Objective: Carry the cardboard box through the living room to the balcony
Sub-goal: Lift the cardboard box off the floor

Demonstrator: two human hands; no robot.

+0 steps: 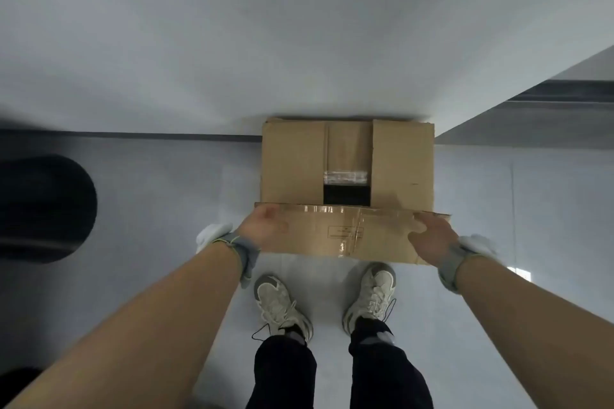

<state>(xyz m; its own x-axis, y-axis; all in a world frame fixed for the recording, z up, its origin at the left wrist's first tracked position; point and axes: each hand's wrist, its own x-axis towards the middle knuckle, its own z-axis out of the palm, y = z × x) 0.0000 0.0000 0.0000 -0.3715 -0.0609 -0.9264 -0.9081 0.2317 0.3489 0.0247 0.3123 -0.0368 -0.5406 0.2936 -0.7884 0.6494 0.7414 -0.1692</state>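
A brown cardboard box (292, 163) sits against a pale wall straight in front of me, seen from above. Its two top flaps leave a gap in the middle with a strip of clear tape across it. The near flap (349, 236) is folded out toward me. My left hand (262, 229) grips the flap's left end, fingers curled under its edge. At the flap's right end, my right hand (428, 237) holds on with the thumb on top. Both wrists wear grey bands.
My feet in pale sneakers (282, 305) stand on a grey floor just behind the box. A dark rounded object (46, 206) lies at the left. A wall corner with a dark track (564, 93) runs off at the right.
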